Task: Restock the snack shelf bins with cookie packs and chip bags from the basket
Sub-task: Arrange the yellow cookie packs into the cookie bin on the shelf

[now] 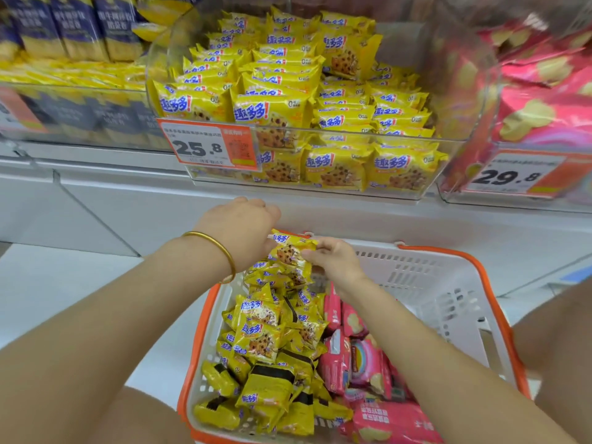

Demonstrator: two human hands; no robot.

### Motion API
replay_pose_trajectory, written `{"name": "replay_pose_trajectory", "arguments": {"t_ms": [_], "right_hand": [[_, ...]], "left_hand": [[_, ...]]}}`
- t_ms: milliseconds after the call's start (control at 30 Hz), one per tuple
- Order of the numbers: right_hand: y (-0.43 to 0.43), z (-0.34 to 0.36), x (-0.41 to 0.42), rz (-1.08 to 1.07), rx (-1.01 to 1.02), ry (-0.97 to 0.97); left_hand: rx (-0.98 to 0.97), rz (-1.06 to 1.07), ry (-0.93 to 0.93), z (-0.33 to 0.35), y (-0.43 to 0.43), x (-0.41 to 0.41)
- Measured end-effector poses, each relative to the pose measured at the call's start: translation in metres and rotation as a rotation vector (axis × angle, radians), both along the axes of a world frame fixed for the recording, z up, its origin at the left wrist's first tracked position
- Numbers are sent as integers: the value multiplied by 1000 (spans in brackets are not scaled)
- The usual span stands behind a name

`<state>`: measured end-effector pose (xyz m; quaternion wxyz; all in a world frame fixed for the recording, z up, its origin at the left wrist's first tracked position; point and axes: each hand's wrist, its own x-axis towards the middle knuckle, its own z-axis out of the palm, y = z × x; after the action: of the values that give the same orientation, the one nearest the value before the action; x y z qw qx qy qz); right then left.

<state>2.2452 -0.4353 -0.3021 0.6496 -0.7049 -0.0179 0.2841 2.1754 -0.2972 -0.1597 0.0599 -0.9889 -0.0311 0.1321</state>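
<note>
Head view, looking down over my forearms: both of my hands meet above the far end of the basket (pixel 416 274), just below the shelf edge. My left hand (pixel 243 232), with a gold bangle (pixel 213 248) at the wrist, is curled over the left end of a yellow cookie pack (pixel 293 248). Its fingertips are hidden beneath the hand, so that grip is closed on the pack as far as I can tell. My right hand (pixel 333 257) pinches the pack's right edge between thumb and fingers. More yellow packs bunch right under the held one, and I cannot tell whether they are in my grip or heaped on the pile.

The white basket with its orange rim holds a heap of loose cookie packs (pixel 259 341) on its left side and pink chip bags (pixel 362 357) on its right; the far right part shows bare plastic mesh.

Above, a clear bin (pixel 455 100) on the shelf is filled with rows of the same yellow packs, with a price tag (pixel 208 147) reading 25.8 at its front left. Further right sit pink bags (pixel 544 91) behind a 29.8 tag (pixel 515 174). Blue-and-yellow packets (pixel 73 27) stand to the left.
</note>
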Motion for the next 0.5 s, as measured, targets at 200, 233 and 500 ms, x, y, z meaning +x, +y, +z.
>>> {"name": "replay_pose_trajectory", "arguments": {"t_ms": [200, 233, 500], "right_hand": [[-63, 95, -8, 106, 335, 94], [-69, 112, -8, 124, 337, 78], [-69, 246, 16, 222, -251, -787]], "left_hand": [[-594, 207, 58, 19, -21, 16], [-733, 239, 35, 28, -25, 17], [-1051, 92, -598, 86, -44, 28]]}}
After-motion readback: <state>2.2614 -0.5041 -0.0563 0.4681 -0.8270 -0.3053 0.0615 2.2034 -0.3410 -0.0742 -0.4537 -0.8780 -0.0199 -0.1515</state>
